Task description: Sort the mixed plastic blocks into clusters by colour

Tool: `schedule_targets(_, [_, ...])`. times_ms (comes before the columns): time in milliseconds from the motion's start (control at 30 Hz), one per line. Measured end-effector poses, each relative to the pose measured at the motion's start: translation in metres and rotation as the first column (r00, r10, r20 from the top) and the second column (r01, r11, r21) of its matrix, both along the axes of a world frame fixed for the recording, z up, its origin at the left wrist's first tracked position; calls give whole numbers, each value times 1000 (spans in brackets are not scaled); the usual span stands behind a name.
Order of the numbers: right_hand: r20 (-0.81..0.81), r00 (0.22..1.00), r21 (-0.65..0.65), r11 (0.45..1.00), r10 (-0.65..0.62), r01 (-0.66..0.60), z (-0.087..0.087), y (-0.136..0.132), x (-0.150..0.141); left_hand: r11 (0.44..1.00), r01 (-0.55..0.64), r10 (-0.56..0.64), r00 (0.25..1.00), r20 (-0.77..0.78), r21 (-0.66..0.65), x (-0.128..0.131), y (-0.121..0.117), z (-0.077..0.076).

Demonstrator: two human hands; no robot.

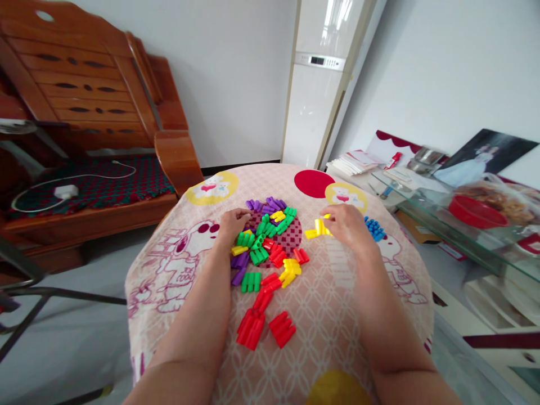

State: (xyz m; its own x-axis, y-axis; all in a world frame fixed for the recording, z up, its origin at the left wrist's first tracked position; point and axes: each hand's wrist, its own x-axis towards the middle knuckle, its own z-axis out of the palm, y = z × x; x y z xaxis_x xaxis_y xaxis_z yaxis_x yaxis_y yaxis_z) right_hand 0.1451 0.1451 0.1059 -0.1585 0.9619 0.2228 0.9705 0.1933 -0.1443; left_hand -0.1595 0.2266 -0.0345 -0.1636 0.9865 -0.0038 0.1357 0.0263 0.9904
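Observation:
On the round table lies a loose heap of plastic building blocks, ribbed pieces in green, purple, red and yellow. My left hand rests at the heap's left edge, fingers loosely stretched over green and purple pieces, with no block visibly gripped. To the right, my right hand has its thumb and fingers closed at a yellow block; the fingers partly cover it. Another yellow block lies just left of it. Several blue blocks sit together beyond my right wrist. Nearer me are red blocks.
A patterned cloth covers the table. Left of it stands a wooden bench with a white charger. At the right, a glass shelf carries a red bowl. A tall white cabinet unit stands behind.

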Motion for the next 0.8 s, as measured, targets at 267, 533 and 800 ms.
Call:
schedule_targets(267, [-511, 820, 14, 951, -258, 308, -58, 48, 79, 1000, -11, 10, 996, -92, -2, -4, 2, -1])
schedule_targets(533, [-794, 428, -315, 893, -433, 320, -84, 57, 77, 1000, -1, 1, 996, -85, 1, -6, 4, -2])
schedule_targets(800, [-685, 553, -271, 870, -475, 411, -96, 60, 72, 1000, 28, -27, 999, -33, 15, -5, 3, -3])
